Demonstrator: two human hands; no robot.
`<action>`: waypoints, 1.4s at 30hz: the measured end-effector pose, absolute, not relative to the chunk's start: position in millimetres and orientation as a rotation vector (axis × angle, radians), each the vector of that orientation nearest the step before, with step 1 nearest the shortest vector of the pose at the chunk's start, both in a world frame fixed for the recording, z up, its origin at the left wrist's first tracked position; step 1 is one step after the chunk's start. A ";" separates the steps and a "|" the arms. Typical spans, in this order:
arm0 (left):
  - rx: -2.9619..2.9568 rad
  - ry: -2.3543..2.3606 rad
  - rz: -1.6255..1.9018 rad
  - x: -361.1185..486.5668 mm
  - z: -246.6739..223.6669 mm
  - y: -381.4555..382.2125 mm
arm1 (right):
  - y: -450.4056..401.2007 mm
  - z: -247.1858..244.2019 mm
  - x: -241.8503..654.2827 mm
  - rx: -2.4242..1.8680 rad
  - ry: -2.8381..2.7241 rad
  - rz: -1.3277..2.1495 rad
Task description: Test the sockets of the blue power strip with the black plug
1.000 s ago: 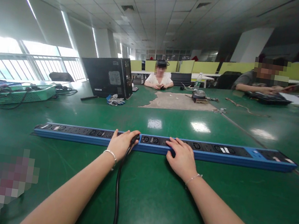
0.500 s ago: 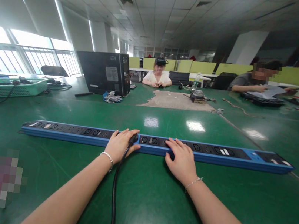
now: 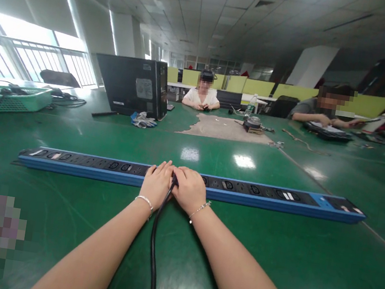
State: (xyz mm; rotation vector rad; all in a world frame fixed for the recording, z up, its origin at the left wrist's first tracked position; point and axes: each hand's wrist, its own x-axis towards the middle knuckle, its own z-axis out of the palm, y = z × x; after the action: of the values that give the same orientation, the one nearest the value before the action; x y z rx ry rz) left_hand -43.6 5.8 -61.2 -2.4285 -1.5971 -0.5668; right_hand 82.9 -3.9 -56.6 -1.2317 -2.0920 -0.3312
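Note:
A long blue power strip (image 3: 277, 205) with black sockets on its top face lies across the green table. At its middle, my left hand (image 3: 156, 183) and my right hand (image 3: 190, 190) meet side by side around a black plug (image 3: 174, 179). Both are closed on it, and their fingers hide most of the plug and the sockets beneath. Whether it sits fully in a socket, I cannot tell. From between the hands a black power cord (image 3: 154, 240) runs down toward the near table edge.
Across the table stands a black computer case (image 3: 129, 85), with gloves (image 3: 143, 119) beside it. A green basket (image 3: 21, 100) holding cables is at the left. A water bottle (image 3: 251, 105) and a tape roll (image 3: 252, 123) are farther back. Two people sit at the far side.
My right hand has moved left along the power strip, from right of the middle to the plug beside my left hand. The view has shifted slightly; the left hand stays at the plug.

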 end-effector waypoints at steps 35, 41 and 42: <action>-2.347 -1.614 -0.571 -42.6 -58.3 -0.3 | 5.0 -57.4 69.7 -1.694 -1.953 -0.420; -2.328 -1.643 -0.578 -40.4 -56.2 -1.1 | 6.6 -64.2 70.2 -1.596 -1.949 -0.464; -2.326 -1.645 -0.579 -40.2 -56.4 -1.0 | 6.4 -61.8 69.9 -1.563 -1.953 -0.481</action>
State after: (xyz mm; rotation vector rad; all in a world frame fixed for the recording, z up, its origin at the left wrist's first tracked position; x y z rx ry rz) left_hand -40.2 -1.0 -56.4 -2.3261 -1.6451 -0.5790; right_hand 69.9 6.4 -61.8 -1.5626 -1.9534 -0.4812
